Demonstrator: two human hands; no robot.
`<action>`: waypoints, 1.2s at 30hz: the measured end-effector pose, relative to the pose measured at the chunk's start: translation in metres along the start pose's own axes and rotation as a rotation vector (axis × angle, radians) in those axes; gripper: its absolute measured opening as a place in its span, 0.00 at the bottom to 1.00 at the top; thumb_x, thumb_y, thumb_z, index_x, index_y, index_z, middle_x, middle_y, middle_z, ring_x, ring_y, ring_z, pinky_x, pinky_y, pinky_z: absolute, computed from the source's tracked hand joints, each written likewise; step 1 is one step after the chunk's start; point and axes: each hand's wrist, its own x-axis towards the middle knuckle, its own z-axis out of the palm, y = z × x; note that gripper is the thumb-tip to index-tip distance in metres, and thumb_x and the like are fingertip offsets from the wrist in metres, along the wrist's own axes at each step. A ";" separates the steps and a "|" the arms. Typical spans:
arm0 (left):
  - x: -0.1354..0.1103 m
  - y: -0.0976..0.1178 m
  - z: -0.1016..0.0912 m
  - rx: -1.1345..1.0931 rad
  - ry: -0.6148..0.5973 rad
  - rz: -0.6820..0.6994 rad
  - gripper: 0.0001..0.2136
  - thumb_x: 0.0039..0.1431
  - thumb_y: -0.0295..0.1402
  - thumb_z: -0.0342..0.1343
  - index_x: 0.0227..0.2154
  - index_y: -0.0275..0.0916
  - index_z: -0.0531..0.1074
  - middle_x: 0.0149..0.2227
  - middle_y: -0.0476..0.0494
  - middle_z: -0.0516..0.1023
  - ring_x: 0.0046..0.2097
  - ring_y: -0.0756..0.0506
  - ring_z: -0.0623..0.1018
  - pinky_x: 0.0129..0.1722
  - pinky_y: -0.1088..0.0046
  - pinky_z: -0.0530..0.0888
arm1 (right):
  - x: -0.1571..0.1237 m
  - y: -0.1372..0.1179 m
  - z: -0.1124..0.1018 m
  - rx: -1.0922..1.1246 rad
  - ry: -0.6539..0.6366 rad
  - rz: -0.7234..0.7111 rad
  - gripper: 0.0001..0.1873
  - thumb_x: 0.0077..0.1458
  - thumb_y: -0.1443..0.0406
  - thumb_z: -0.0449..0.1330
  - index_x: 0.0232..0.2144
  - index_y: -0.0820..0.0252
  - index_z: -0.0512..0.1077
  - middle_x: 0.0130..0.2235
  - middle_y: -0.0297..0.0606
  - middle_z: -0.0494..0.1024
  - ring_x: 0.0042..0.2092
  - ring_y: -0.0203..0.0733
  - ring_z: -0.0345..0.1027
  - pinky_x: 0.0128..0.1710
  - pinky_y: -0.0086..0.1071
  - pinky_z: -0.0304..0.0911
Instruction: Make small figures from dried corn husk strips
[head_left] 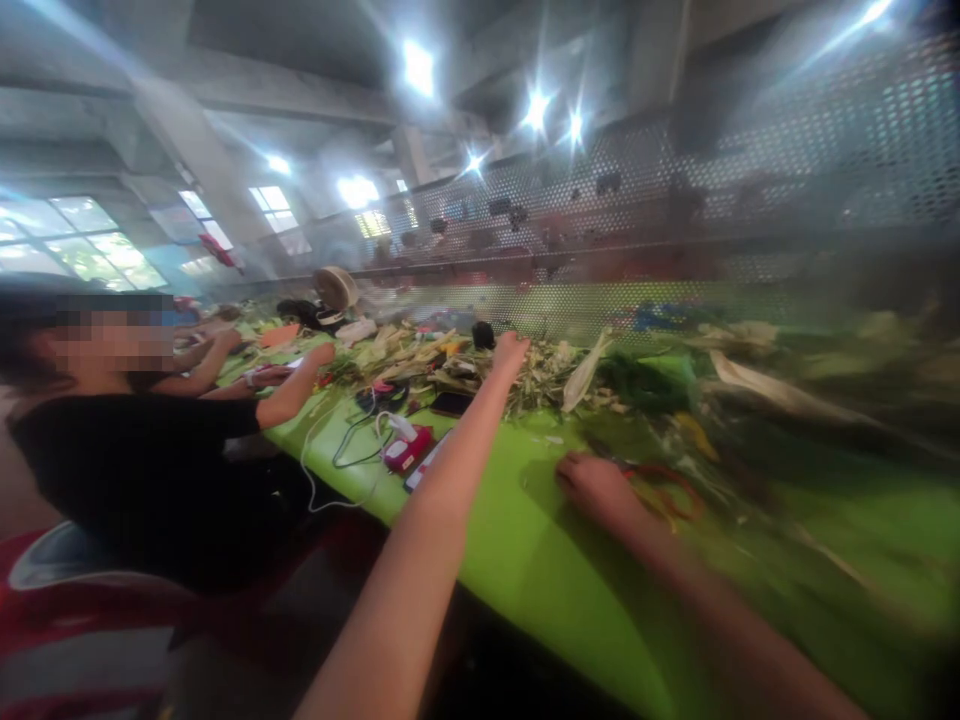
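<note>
My left hand (512,352) is stretched far across the table, over the edge of a heap of pale dried corn husks (551,375). Its fingers look bent together; anything between them is too small to make out. Closer in, my right hand (596,485) rests low on the green tabletop (517,500) with curled fingers, and their undersides are hidden. Just right of it lies a blurred loop with an orange-red rim (675,490), perhaps scissor handles. One larger pale husk (587,370) leans up from the heap, between the two hands and farther back.
Left of my left forearm are a red-and-white power socket (407,450) with cables and a dark phone (451,403). A person in a black shirt (142,480) sits at the left, arms on the table. A perforated screen (600,220) runs behind; green material (645,380) lies at right.
</note>
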 end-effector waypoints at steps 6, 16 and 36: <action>-0.032 -0.016 0.058 0.207 -0.145 0.118 0.08 0.49 0.38 0.64 0.26 0.40 0.71 0.29 0.44 0.76 0.41 0.41 0.75 0.45 0.69 0.67 | 0.000 0.000 0.000 0.036 -0.004 0.031 0.14 0.64 0.65 0.49 0.36 0.60 0.75 0.39 0.43 0.79 0.37 0.40 0.73 0.34 0.29 0.58; -0.064 -0.050 0.083 0.431 -0.135 0.177 0.14 0.47 0.24 0.63 0.38 0.37 0.69 0.45 0.36 0.74 0.54 0.35 0.71 0.58 0.55 0.56 | 0.001 0.003 0.006 0.025 -0.001 0.020 0.12 0.59 0.70 0.50 0.36 0.59 0.74 0.39 0.43 0.78 0.40 0.43 0.72 0.38 0.32 0.59; -0.146 -0.042 0.052 -0.628 -0.617 0.005 0.16 0.46 0.37 0.66 0.36 0.37 0.70 0.35 0.46 0.77 0.37 0.47 0.74 0.40 0.70 0.70 | -0.006 0.057 -0.034 1.061 0.721 0.608 0.22 0.50 0.51 0.62 0.42 0.58 0.72 0.39 0.39 0.78 0.36 0.42 0.70 0.35 0.34 0.67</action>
